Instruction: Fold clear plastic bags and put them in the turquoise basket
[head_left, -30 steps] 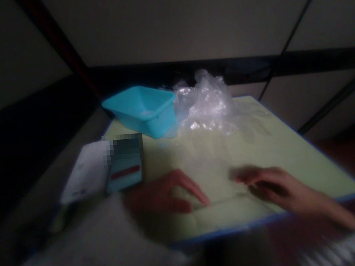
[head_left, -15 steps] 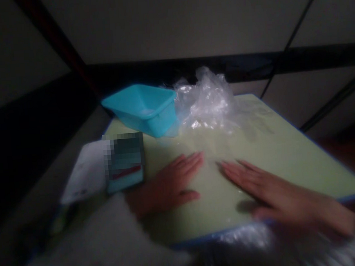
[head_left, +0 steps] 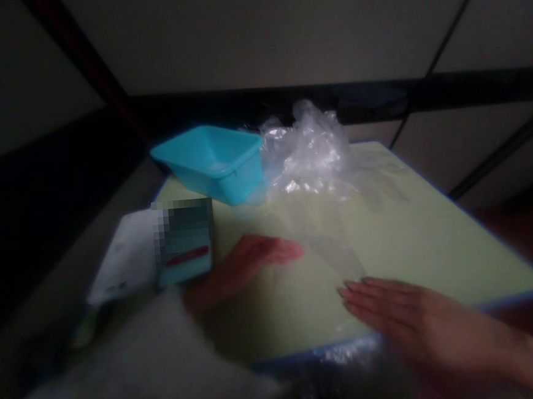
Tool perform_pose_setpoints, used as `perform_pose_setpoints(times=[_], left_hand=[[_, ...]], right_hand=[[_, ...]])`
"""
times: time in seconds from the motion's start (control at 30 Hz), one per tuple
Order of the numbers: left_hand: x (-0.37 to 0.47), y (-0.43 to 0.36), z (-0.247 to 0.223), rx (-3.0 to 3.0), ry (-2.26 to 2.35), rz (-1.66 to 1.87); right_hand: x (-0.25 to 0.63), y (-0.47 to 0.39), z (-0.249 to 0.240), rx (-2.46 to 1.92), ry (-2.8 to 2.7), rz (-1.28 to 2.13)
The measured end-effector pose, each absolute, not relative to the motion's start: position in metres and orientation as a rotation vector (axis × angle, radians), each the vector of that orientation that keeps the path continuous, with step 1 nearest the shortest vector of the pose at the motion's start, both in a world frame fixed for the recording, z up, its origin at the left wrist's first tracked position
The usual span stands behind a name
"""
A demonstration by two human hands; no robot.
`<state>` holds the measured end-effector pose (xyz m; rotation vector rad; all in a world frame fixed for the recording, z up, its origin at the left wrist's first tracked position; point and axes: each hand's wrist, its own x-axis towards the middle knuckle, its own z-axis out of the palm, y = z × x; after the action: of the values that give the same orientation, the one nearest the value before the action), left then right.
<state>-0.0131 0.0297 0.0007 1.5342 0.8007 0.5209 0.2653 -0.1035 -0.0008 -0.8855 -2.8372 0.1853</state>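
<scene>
My left hand is over the middle of the yellow-green tabletop, turned on its side and blurred, so its fingers are hard to make out. Near the table's front edge, my right hand lies palm down with its fingers stretched out and nothing in it. A thin, clear plastic sheet seems to lie flat between the hands. Crumpled clear plastic is heaped at the back of the table, beyond both hands.
A turquoise basin stands at the back left, against the plastic. At the left edge are a dark box with a red stripe and a white sheet. More clear plastic shows at the front edge.
My left hand has turned from lying flat with fingers spread onto its side. My right hand has moved down, nearer the front edge.
</scene>
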Motion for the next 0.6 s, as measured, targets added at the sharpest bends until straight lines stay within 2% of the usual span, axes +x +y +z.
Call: perform_pose_setpoints(times=[0.33, 0.6], left_hand=[[-0.022, 0.026, 0.0, 1.94, 0.679, 0.385], [-0.03, 0.018, 0.018, 2.131, 0.35, 0.415]], right_hand=[[0.267, -0.088, 0.024, -1.083, -2.475, 0.809], [0.253, -0.082, 0.046, -1.327, -2.094, 0.758]])
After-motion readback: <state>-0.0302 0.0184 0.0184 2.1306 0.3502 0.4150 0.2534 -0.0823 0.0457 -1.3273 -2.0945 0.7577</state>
